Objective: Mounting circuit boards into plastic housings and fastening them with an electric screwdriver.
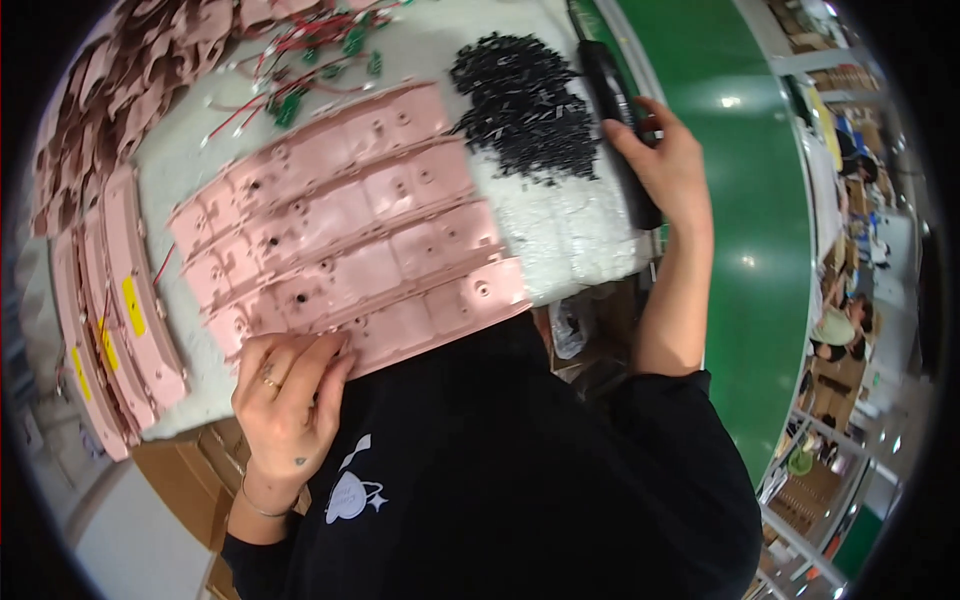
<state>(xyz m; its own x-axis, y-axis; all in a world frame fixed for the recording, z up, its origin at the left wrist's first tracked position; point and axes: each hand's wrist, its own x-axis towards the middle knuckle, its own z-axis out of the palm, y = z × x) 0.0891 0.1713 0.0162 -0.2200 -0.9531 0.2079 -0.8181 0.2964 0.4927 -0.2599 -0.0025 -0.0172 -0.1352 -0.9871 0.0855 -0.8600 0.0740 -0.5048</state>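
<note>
My left hand [292, 400] is closed at the left part of the nearest pink plastic panel [430, 318], fingers bent over its near edge. The fingertips hide that part of the panel. Three more pink panels [335, 215] lie side by side beyond it, hollow side up, with ribs, screw posts and a few dark spots. At the table's right edge, my right hand [662, 160] is on a long black tool shaped like an electric screwdriver [612, 95]. The thumb lies across its body and the other fingers curl at its right side, partly hidden.
A heap of small black parts [525, 105] lies left of the tool. Red-and-white wires with green circuit boards [290, 105] are at the back. Pink pieces [150, 75] pile up far left, above upright pink strips [140, 300] with yellow labels. A green surface [740, 200] runs along the right.
</note>
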